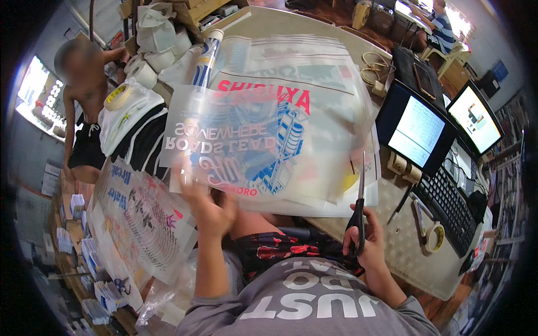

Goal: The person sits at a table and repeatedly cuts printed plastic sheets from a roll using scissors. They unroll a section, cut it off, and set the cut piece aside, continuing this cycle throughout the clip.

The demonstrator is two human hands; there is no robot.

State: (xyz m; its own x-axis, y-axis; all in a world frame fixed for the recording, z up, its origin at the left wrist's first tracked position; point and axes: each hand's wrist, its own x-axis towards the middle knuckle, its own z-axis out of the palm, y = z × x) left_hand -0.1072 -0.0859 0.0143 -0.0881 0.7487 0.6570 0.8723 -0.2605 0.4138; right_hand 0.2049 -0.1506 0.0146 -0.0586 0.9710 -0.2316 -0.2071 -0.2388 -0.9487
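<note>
Black-handled scissors are in my right hand, at the near edge of the table, with their blades pointing away from me. My left hand is blurred at the lower left of a translucent sheet printed with pale lettering. Its thumb is apart from the fingers, and the blur hides whether they grip the sheet. Under that sheet lies a film with a blue and red print. More translucent printed films are stacked towards the far side. A blue-and-white tube stretches along the stack's left side.
Left are folded garments, a tape roll and more printed films. A person stands beyond them. On the right are a screen, a keyboard and another tape roll. Another person sits far off.
</note>
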